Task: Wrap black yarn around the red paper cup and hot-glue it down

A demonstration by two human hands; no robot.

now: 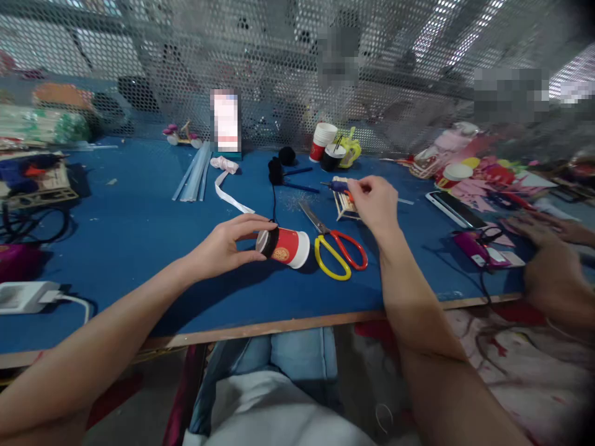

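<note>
My left hand point(227, 244) grips a red and white paper cup point(290, 246) by its base, thumb and fingers on either side. The cup lies on its side above the blue table, its white rim toward the right. Black yarn point(269, 243) is wound around the base end, and a strand runs back to a black yarn ball point(276, 170). My right hand point(375, 201) is closed on the rear of a dark blue glue gun point(339, 186), at a small wooden stick rack point(346, 207). Scissors point(332, 238) with yellow and red handles lie between my hands.
Clear glue sticks point(194, 173), a white ribbon point(232, 199) and a lit phone point(226, 121) are at the back left. Stacked cups point(323, 139) stand behind. On the right are a phone point(455, 209), a purple device point(481, 248) and another person's hands point(543, 232).
</note>
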